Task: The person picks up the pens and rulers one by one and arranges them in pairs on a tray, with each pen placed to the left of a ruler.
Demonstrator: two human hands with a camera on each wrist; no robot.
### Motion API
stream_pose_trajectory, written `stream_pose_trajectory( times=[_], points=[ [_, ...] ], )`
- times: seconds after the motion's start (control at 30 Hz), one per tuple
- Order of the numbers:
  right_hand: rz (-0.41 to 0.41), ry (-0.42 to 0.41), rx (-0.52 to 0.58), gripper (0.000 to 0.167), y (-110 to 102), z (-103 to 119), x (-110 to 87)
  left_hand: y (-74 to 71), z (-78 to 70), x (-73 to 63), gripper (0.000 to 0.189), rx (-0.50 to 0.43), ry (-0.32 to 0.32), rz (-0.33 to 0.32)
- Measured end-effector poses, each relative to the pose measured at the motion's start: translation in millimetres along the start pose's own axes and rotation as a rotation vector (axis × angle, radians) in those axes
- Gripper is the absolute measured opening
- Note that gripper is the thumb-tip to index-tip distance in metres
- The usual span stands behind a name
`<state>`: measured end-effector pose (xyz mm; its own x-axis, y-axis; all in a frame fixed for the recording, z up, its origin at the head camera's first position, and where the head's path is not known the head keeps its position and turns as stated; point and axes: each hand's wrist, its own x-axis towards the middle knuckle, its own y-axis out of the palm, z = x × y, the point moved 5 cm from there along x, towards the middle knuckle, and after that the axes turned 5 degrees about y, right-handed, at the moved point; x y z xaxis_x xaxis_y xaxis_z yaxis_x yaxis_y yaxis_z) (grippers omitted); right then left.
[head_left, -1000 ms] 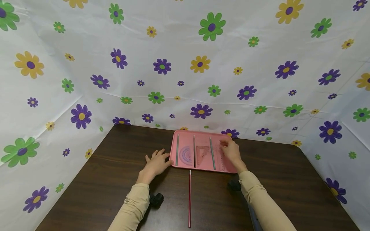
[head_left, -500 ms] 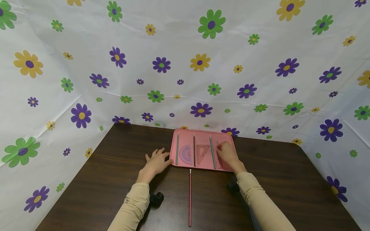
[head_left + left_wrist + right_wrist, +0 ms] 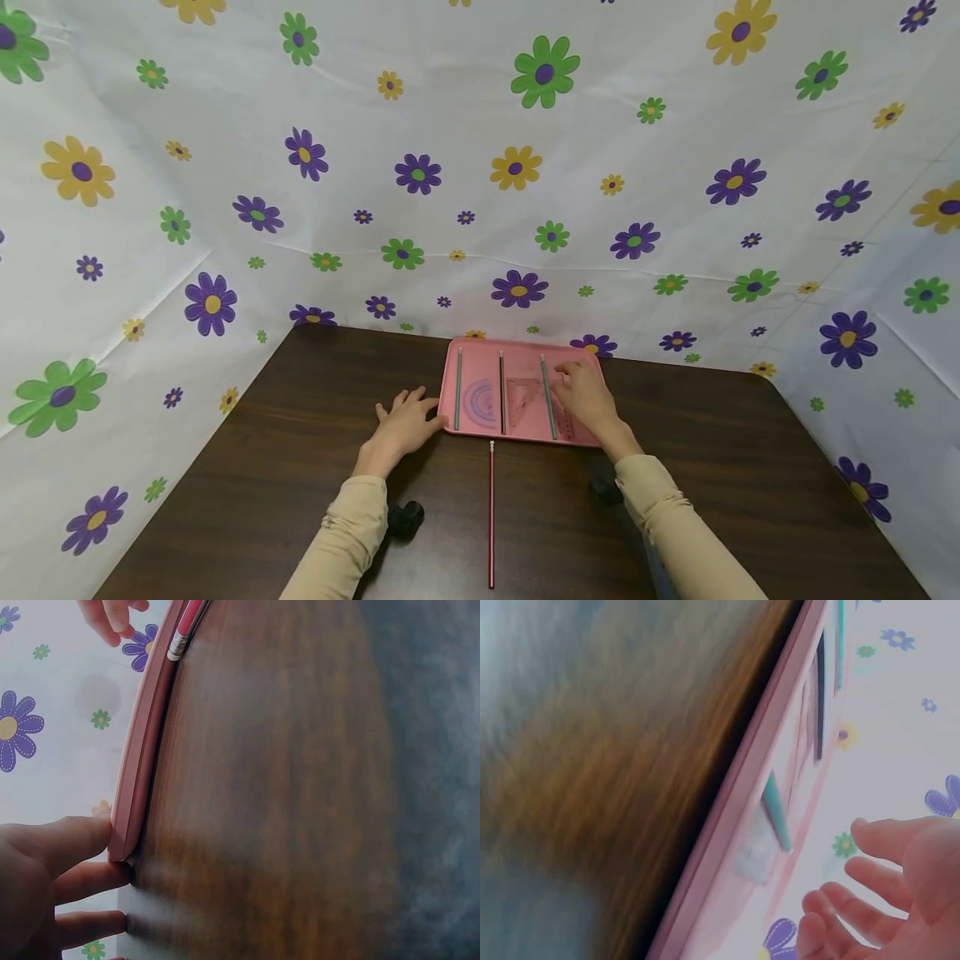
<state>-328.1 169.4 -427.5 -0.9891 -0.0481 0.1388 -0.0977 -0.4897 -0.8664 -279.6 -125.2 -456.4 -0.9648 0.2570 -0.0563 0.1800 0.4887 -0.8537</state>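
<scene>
A pink tray (image 3: 480, 364) lies at the table's back edge, with two green pencils (image 3: 458, 387), a black pencil (image 3: 502, 392), a clear protractor (image 3: 478, 404) and a clear set square (image 3: 517, 400) in it. My left hand (image 3: 405, 422) touches the tray's front left corner, thumb against the rim, fingers spread. Over the tray's right part hovers my right hand (image 3: 587, 400), fingers loosely bent and holding nothing in the right wrist view. It partly hides a clear ruler (image 3: 566, 423) beside the right green pencil. A red pencil (image 3: 491, 517) lies in front of the tray, eraser end towards it.
A dark wooden table (image 3: 300, 500) carries everything. White sheeting (image 3: 337, 192) with printed flowers rises behind it and on both sides. Dark wrist-camera parts (image 3: 406, 518) show beside the forearms.
My right hand has shifted left within the tray, from the ruler towards the right green pencil, and its fingers have parted from the ruler. The left hand stays at the corner.
</scene>
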Motion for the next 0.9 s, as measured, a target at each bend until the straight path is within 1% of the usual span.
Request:
stream_pose_trajectory(
  times=[0.13, 0.37, 0.47, 0.53, 0.77, 0.9],
  points=[
    [0.020, -0.017, 0.008, 0.038, 2, 8, -9.0, 0.0, 0.7, -0.8, 0.052, -0.002, -0.001, 0.002],
    [0.053, -0.012, -0.005, 0.040, 9, 12, -17.3, 2.4, 3.0, 1.2, 0.054, -0.017, -0.012, -0.002],
    [0.042, -0.031, -0.002, 0.038, 10, 18, -21.0, 2.8, 3.3, 3.1, 0.054, -0.017, -0.007, -0.010],
    [0.035, -0.049, 0.000, 0.037, 11, 23, -24.0, 0.1, 0.6, 1.9, 0.052, -0.003, -0.001, -0.011],
    [0.073, -0.086, -0.004, 0.033, 15, 41, -34.5, -0.7, 0.3, 1.0, 0.053, -0.019, -0.007, -0.008],
    [0.067, -0.096, 0.005, 0.029, 18, 46, -38.9, -0.3, 1.0, 1.8, 0.052, -0.005, -0.005, -0.002]
  ],
)
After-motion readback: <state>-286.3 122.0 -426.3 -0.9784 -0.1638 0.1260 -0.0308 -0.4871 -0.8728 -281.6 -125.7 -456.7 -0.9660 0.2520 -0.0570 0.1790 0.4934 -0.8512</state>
